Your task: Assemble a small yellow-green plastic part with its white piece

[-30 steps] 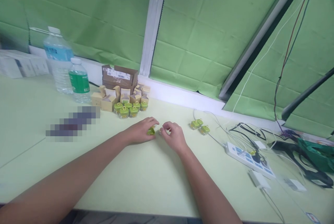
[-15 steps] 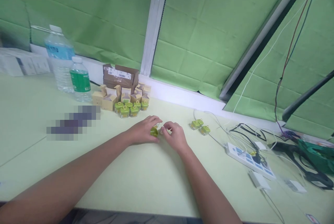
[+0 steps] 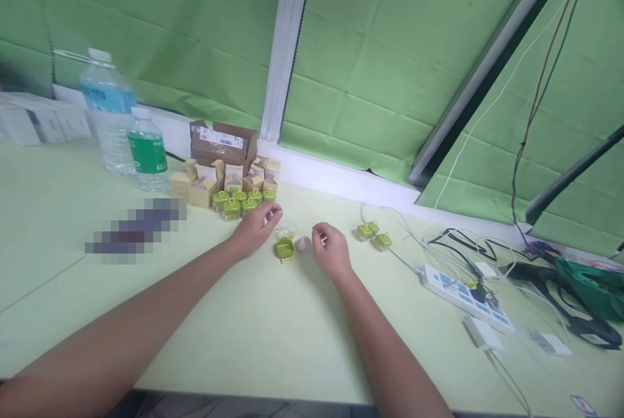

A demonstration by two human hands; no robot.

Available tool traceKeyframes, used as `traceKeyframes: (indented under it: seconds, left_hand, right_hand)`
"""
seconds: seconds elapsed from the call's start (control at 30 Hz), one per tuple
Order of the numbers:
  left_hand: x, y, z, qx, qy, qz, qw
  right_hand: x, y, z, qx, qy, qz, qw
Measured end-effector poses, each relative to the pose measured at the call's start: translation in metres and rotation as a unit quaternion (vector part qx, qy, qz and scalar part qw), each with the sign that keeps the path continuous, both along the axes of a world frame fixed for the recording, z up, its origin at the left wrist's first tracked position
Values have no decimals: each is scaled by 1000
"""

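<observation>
A small green lid (image 3: pixel 284 249) lies on the pale green table (image 3: pixel 273 333) between my two hands. Just behind it stands a small clear jar (image 3: pixel 286 229), and a pale round lump (image 3: pixel 303 243) rests to its right. My left hand (image 3: pixel 254 228) lies left of the lid with its fingers loosely spread and nothing in them, its fingertips close to a cluster of green-lidded jars (image 3: pixel 241 205). My right hand (image 3: pixel 333 250) rests right of the lump with its fingers curled in; what they hold, if anything, is hidden.
Small tan cartons (image 3: pixel 205 185) and a brown box (image 3: pixel 221 142) stand behind the jars, with two water bottles (image 3: pixel 146 151) to their left. Three more green-lidded jars (image 3: pixel 373 236) sit to the right. A power strip (image 3: pixel 463 296), cables and adapters crowd the right side.
My hands have drawn apart. The green lid that my left hand held now lies on the table, the left hand has shifted back-left towards the jar cluster, and the pale lump is uncovered.
</observation>
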State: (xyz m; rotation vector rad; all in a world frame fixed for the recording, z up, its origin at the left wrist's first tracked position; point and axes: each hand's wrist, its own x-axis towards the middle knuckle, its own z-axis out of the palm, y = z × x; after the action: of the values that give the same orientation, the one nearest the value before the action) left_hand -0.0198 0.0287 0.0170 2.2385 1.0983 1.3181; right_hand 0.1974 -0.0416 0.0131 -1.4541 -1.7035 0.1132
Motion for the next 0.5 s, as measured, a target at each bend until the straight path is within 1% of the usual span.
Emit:
traceKeyframes:
  seconds: [0.13,0.33,0.43,0.5]
  left_hand:
    - [0,2,-3,-5,3,6,1000]
    - [1,1,-5,-13,13,-6,1000]
    - [1,2,-7,-12,13,-10,1000]
    - [1,2,-7,-14,13,-13,1000]
  right_hand:
    - [0,1,-3,6,-4,0,1000]
    - [0,1,-4,28,-11,-2,1000]
    - [-3,-2,-3,47,-24,17,998]
    - [-6,-5,-2,43,-37,38,998]
